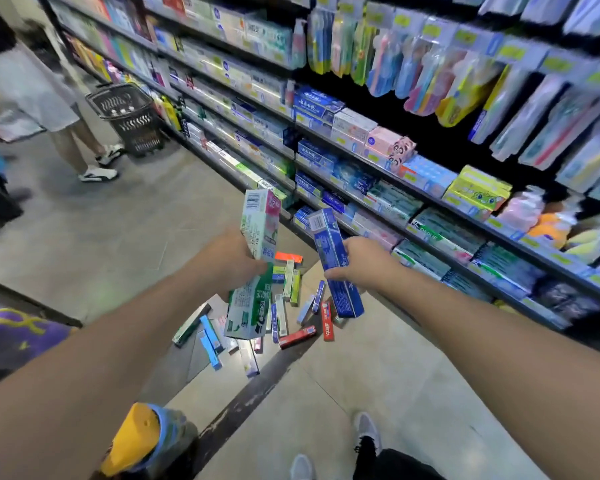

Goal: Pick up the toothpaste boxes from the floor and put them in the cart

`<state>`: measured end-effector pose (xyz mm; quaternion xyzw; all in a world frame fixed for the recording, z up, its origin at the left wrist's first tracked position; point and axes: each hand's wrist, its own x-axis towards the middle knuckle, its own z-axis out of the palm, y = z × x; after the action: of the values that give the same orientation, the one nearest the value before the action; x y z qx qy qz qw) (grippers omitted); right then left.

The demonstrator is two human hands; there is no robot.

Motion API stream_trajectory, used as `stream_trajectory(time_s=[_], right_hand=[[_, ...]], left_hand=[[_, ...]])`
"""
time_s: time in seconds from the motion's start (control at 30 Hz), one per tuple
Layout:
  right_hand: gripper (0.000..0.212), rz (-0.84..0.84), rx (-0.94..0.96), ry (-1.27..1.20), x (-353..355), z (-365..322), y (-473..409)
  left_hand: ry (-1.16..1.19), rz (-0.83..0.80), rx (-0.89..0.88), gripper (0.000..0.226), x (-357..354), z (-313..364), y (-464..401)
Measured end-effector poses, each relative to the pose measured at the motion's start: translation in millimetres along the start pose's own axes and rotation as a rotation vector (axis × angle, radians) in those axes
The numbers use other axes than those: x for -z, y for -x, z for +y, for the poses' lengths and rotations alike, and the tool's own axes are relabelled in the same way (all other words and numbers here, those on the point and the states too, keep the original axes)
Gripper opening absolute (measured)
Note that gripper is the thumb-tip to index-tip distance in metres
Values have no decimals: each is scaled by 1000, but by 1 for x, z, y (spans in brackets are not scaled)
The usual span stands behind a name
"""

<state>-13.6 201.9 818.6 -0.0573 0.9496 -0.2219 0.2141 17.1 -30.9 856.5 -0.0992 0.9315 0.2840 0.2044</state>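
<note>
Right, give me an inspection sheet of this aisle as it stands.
Surface: grey tiled floor crossed by a dark strip.
Job's things: pile of mixed-colour toothpaste boxes lying on the floor; the cart cannot be identified.
Clutter: yellow-and-blue object at the lower edge.
Grippers: left hand holds white-and-green cardboard boxes; right hand holds long blue cardboard boxes.
Cables: nothing seen.
Surroundings: stocked store shelves to the right, black plastic shopping basket up the aisle, another person's legs beside it.

A grey tiled floor (378, 368) carries a loose heap of toothpaste boxes (278, 317) at frame centre, and a black basket (129, 119) upper left
</note>
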Motion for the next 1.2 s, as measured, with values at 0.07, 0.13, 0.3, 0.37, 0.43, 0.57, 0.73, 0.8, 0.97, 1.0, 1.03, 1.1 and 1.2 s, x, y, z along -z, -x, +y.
stream_trajectory(time_s=[0.07, 0.13, 0.3, 0.37, 0.43, 0.57, 0.73, 0.8, 0.97, 1.0, 1.03, 1.1, 1.2], right_hand=[[50, 23, -18, 4, 3, 1, 8], [47, 54, -31, -1, 4, 5, 17], [50, 79, -121, -18, 4, 28, 41], [46, 96, -156, -57, 7, 41, 55], [42, 120, -183, -89, 10, 56, 66], [40, 173, -239, -124, 21, 91, 88], [33, 235, -291, -171, 44, 144, 119], [34, 253, -326, -170, 55, 170, 133], [37, 304, -415, -237, 75, 245, 167], [38, 311, -426, -246, 77, 261, 172], [38, 318, -431, -257, 79, 277, 178], [36, 339, -432, -291, 84, 306, 191], [36, 365, -471, -324, 95, 346, 210]], left_hand=[[-26, -10, -14, 44, -1, 5, 2], [-36, -23, -44, 43, -5, 13, 1], [-114, -88, -123, 44, -20, 42, 0], [-112, -110, -150, 47, -28, 55, -1], [-133, -124, -171, 53, -37, 71, -1], [-192, -140, -232, 56, -59, 110, 7], [-302, -163, -311, 49, -91, 175, 19], [-302, -181, -351, 35, -109, 203, 25], [-348, -224, -417, 39, -164, 269, 28], [-356, -241, -420, 49, -176, 282, 29], [-373, -251, -433, 59, -188, 295, 31], [-403, -269, -478, 65, -213, 320, 36], [-441, -292, -542, 59, -248, 357, 43]])
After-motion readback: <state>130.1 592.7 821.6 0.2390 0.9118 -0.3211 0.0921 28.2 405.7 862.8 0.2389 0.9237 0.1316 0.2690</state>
